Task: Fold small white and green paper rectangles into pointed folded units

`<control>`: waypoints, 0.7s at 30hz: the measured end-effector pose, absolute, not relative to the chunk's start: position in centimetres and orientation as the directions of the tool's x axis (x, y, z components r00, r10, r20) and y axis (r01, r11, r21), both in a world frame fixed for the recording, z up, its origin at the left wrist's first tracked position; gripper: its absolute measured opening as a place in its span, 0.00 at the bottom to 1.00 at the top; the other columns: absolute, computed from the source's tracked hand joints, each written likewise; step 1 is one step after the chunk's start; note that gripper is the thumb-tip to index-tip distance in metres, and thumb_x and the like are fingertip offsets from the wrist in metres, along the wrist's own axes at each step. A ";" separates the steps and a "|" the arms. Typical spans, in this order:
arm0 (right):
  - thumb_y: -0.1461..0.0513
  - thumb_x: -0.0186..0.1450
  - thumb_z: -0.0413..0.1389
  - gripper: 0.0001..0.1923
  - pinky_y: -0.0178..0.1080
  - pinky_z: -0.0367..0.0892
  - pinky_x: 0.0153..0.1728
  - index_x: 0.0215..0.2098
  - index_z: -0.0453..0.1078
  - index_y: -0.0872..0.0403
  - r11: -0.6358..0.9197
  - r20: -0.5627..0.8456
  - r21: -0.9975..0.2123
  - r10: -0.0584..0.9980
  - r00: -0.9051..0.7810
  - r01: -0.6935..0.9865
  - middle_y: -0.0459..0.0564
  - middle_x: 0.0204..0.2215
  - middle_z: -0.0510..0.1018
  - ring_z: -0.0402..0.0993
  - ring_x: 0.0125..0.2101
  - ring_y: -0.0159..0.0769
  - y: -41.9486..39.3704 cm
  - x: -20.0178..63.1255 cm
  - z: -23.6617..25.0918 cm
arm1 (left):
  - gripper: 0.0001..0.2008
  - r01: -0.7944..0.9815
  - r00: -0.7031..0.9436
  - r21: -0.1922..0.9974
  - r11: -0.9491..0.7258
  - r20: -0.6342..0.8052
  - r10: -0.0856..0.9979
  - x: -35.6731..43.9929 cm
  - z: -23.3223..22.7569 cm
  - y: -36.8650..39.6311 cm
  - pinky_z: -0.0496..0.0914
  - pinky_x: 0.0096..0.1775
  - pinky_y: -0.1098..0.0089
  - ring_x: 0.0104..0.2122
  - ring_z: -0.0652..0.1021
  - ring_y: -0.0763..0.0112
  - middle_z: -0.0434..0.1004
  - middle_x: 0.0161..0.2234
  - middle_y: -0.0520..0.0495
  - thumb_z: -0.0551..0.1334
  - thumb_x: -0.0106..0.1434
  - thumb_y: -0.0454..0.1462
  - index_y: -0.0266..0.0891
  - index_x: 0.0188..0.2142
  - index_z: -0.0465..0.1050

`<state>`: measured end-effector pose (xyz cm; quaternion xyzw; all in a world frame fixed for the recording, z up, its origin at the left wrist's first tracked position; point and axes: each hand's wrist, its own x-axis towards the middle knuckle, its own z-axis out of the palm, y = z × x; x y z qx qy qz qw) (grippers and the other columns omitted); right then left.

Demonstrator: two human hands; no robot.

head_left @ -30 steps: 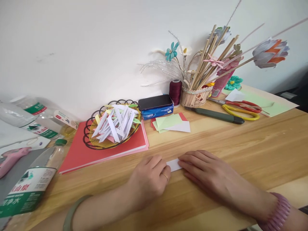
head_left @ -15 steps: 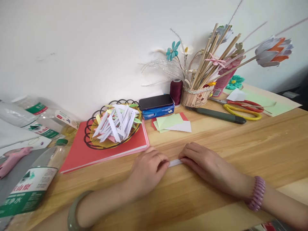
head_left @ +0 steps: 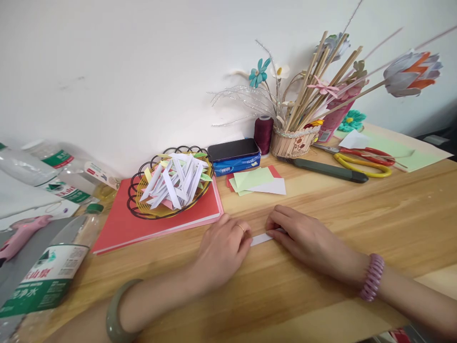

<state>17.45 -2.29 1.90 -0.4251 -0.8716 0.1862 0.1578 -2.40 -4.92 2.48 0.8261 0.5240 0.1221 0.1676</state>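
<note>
A narrow white paper strip (head_left: 262, 239) lies low over the wooden table, stretched between my two hands. My left hand (head_left: 225, 245) pinches its left end, fingers closed; a ring and a green bangle are on that arm. At the other end my right hand (head_left: 299, 237) has thumb and fingertips closed on the strip, and a purple coil band circles the wrist. The strip's two ends are hidden under my fingers. Behind the left hand, a black-rimmed basket (head_left: 134, 204) holds many folded paper strips (head_left: 174, 183), mostly white, on red paper sheets (head_left: 114, 224).
Green and white paper pieces (head_left: 253, 180) lie beyond my hands. Behind are a phone (head_left: 233, 150), a thread spool (head_left: 263, 136) and a stick-sided pot (head_left: 294, 142). A dark-green cutter (head_left: 328, 170) and scissors (head_left: 367, 164) lie right. Bottles (head_left: 53, 271) and a pink glue gun (head_left: 24, 236) are left.
My right hand's fingers have shifted slightly on the strip, and a little more of its white face shows between my hands. The view has moved slightly.
</note>
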 end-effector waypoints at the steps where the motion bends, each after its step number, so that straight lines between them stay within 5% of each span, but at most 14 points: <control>1: 0.67 0.64 0.48 0.07 0.38 0.62 0.29 0.30 0.64 0.54 0.568 0.117 -0.459 0.801 -0.587 0.684 0.49 0.31 0.70 0.67 0.29 0.36 -2.2 17.5 1.8 | 0.03 0.828 0.431 0.385 -0.409 0.030 0.902 -2.4 2.5 -5.0 0.65 0.38 0.66 0.38 0.69 0.65 0.70 0.35 0.49 0.56 0.64 0.32 0.38 0.36 0.68; 7: 0.62 0.64 0.51 0.06 0.41 0.60 0.33 0.29 0.64 0.53 0.528 0.130 -0.465 0.835 -0.535 0.711 0.49 0.29 0.70 0.66 0.32 0.38 -1.9 18.1 1.2 | 0.12 0.785 0.591 0.170 -0.596 0.083 0.803 -2.4 2.0 -5.2 0.67 0.37 0.68 0.40 0.70 0.66 0.69 0.39 0.49 0.53 0.68 0.35 0.46 0.50 0.66; 14: 0.59 0.62 0.54 0.07 0.44 0.57 0.37 0.27 0.66 0.52 0.473 0.118 -0.460 0.871 -0.477 0.751 0.48 0.30 0.70 0.65 0.36 0.41 -1.8 18.4 1.2 | 0.13 0.661 0.751 -0.186 -0.727 0.180 0.636 -3.0 1.9 -5.7 0.67 0.33 0.66 0.35 0.70 0.63 0.71 0.36 0.44 0.55 0.65 0.31 0.35 0.49 0.67; 21: 0.61 0.62 0.53 0.07 0.44 0.58 0.36 0.27 0.65 0.52 0.473 0.101 -0.467 0.868 -0.486 0.747 0.49 0.30 0.70 0.65 0.35 0.41 -1.5 19.0 1.3 | 0.13 0.654 0.757 -0.188 -0.733 0.191 0.625 -3.4 1.9 -6.4 0.67 0.35 0.64 0.34 0.70 0.63 0.71 0.34 0.42 0.55 0.61 0.29 0.29 0.45 0.70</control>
